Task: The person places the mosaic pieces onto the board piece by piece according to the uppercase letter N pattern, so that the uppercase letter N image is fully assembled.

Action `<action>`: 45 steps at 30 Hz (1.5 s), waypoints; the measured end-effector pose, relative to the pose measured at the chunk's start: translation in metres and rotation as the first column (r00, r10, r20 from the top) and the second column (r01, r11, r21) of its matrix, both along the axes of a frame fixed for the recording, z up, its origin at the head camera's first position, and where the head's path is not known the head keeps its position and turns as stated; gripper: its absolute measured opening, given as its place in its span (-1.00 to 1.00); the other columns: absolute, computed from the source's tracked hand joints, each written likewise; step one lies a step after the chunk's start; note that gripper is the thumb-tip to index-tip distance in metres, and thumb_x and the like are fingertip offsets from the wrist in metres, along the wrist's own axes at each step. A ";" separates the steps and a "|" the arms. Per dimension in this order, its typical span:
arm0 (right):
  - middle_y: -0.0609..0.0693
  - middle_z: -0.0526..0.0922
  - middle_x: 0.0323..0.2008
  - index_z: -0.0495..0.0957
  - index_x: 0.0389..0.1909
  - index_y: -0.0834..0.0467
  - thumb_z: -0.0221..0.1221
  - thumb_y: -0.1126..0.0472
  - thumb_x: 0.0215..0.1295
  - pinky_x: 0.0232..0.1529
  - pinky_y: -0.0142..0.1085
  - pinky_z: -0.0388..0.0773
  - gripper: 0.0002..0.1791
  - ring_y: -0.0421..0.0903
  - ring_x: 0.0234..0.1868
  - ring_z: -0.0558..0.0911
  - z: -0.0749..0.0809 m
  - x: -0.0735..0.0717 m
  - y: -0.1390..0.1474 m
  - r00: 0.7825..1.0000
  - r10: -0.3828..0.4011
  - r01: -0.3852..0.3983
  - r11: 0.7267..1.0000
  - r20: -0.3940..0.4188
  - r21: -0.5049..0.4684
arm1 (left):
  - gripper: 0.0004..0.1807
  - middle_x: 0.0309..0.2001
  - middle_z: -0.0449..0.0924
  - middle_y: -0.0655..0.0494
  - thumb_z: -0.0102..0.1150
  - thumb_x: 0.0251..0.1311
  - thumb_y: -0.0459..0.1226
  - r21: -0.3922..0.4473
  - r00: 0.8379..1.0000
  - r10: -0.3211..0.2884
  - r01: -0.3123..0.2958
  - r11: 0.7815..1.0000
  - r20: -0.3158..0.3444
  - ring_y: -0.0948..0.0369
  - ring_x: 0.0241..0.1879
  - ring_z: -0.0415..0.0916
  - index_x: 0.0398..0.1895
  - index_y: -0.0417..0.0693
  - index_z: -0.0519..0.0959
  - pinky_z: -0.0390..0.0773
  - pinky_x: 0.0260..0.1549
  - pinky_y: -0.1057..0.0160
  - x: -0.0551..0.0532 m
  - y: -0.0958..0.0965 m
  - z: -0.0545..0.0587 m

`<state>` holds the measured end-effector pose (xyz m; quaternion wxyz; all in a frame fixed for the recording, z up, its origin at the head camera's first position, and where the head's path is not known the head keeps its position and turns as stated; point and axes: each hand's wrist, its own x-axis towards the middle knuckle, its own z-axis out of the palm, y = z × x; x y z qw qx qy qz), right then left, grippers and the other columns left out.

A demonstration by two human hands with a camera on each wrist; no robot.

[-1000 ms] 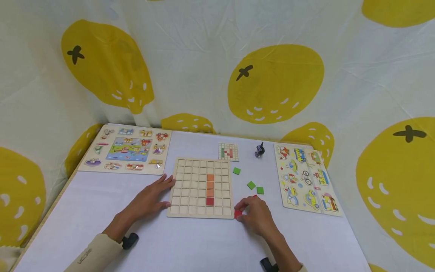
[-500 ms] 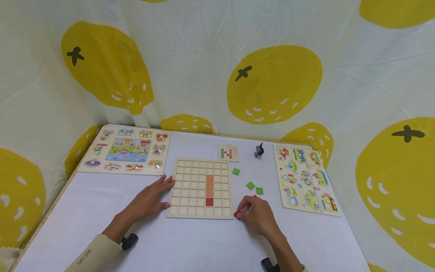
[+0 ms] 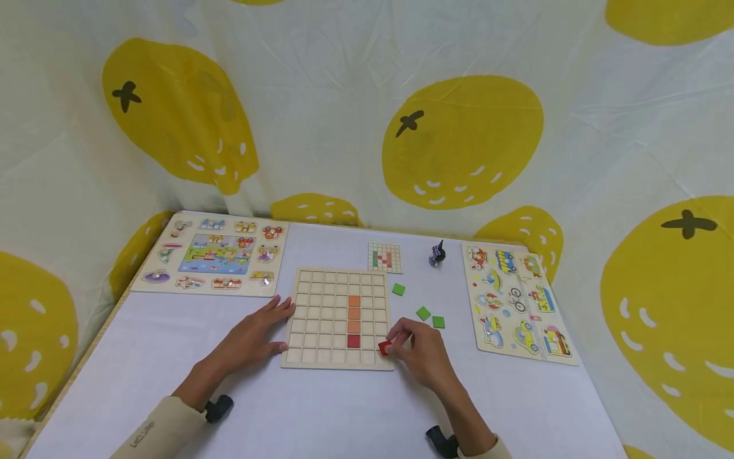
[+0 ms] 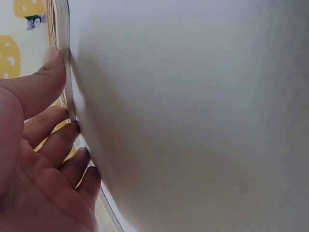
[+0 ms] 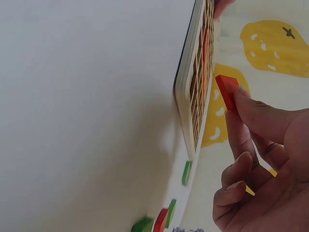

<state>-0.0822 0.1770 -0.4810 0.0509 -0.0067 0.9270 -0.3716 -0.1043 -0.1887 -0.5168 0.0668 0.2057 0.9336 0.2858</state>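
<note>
A square wooden grid board lies on the white table. My left hand rests at its left edge, thumb and fingertips touching the side, fingers loosely extended; the left wrist view shows the thumb against the rim. Between thumb and forefinger, my right hand pinches a red square tile above the lower right cells. The right wrist view has this red tile raised and tilted. One column of the board bears three orange tiles with a dark red tile below them.
Green tiles lie right of the board; a second red tile shows near them in the right wrist view. Behind are a small pattern card and a dark figurine. Picture puzzles stand left and right.
My right hand has picked up the red tile from the table beside the board and moved it left, over the board's lower right part. The left hand has stayed at the board's edge.
</note>
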 end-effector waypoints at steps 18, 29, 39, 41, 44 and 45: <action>-0.18 0.65 -0.48 0.70 -0.35 -0.10 0.53 0.14 0.23 -0.32 -0.28 0.49 -0.84 -0.15 -0.27 0.59 -0.007 -0.031 -0.052 0.999 0.030 -0.029 0.999 0.024 -0.019 | -0.05 0.64 0.25 -0.09 0.58 0.14 -0.24 0.014 1.000 -0.019 0.019 1.000 -0.020 -0.22 0.67 0.08 0.60 -0.16 0.34 0.32 0.48 -0.34 -0.001 -0.001 -0.002; -0.21 0.63 -0.54 0.69 -0.39 -0.05 0.55 0.18 0.20 -0.41 -0.31 0.50 -0.82 -0.21 -0.42 0.58 -0.009 -0.043 -0.075 0.999 0.048 -0.047 0.998 -0.019 0.047 | -0.04 0.65 0.24 -0.06 0.58 0.13 -0.25 0.010 1.000 -0.006 0.007 1.000 -0.011 -0.19 0.68 0.07 0.61 -0.14 0.33 0.32 0.49 -0.33 -0.001 -0.001 -0.003; -0.19 0.56 -0.59 0.70 -0.40 -0.05 0.53 0.19 0.22 -0.46 -0.33 0.45 -0.84 -0.21 -0.44 0.54 -0.011 -0.048 -0.086 0.995 0.097 -0.093 0.989 -0.031 0.112 | -0.04 0.65 0.24 -0.05 0.58 0.14 -0.25 0.016 1.000 0.002 -0.002 1.000 0.003 -0.19 0.68 0.05 0.61 -0.11 0.33 0.31 0.49 -0.34 -0.001 -0.001 -0.002; -0.19 0.55 -0.60 0.70 -0.40 -0.05 0.52 0.20 0.22 -0.45 -0.32 0.43 -0.84 -0.20 -0.44 0.53 -0.011 -0.049 -0.086 0.994 0.103 -0.099 0.987 -0.030 0.130 | -0.04 0.66 0.23 -0.05 0.58 0.14 -0.25 0.012 1.000 0.004 -0.004 1.000 0.006 -0.18 0.69 0.05 0.61 -0.11 0.33 0.31 0.49 -0.34 -0.001 -0.001 -0.002; -0.17 0.53 -0.62 0.71 -0.39 -0.06 0.51 0.18 0.24 -0.46 -0.32 0.40 -0.86 -0.19 -0.43 0.51 -0.011 -0.050 -0.088 0.993 0.114 -0.110 0.982 -0.020 0.155 | -0.04 0.66 0.22 -0.04 0.59 0.13 -0.24 0.005 1.000 0.007 -0.007 1.000 0.008 -0.18 0.69 0.04 0.61 -0.11 0.33 0.31 0.49 -0.33 -0.001 -0.001 -0.001; -0.17 0.52 -0.62 0.71 -0.38 -0.05 0.51 0.18 0.24 -0.46 -0.32 0.39 -0.86 -0.19 -0.42 0.50 -0.012 -0.050 -0.088 0.993 0.118 -0.113 0.980 -0.018 0.161 | -0.03 0.66 0.22 -0.04 0.59 0.13 -0.24 0.003 1.000 0.007 -0.007 1.000 0.008 -0.18 0.69 0.04 0.61 -0.11 0.33 0.31 0.49 -0.33 -0.001 -0.001 -0.001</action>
